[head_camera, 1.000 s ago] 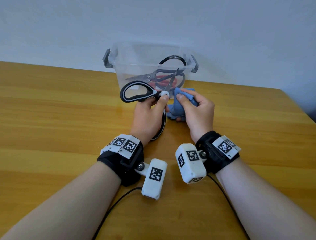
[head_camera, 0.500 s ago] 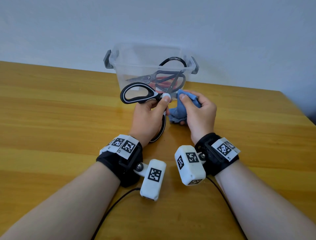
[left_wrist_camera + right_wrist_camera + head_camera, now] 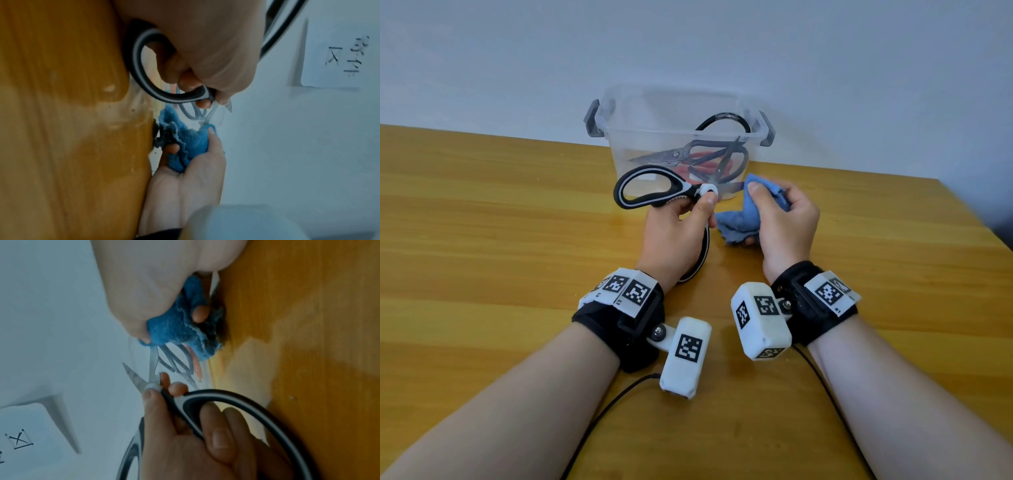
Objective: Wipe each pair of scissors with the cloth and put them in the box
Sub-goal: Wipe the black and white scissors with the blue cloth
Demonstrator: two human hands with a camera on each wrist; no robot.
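My left hand grips black-and-white-handled scissors near the pivot, its fingers through the lower handle loop. The blades stand spread open. My right hand holds a crumpled blue cloth and pinches it around one blade tip. The same cloth and handle show in the left wrist view. Just behind the hands stands a clear plastic box with grey latches, holding several scissors, some black-handled and one red-handled.
The wooden table stretches to both sides, with its right edge close to my right hand. A pale wall rises directly behind the box. Black cables trail from my wrist cameras.
My right hand has slid the cloth outward along the blade, away from the pivot. Both hands have drifted slightly away from me, towards the box. The left grip is unchanged.
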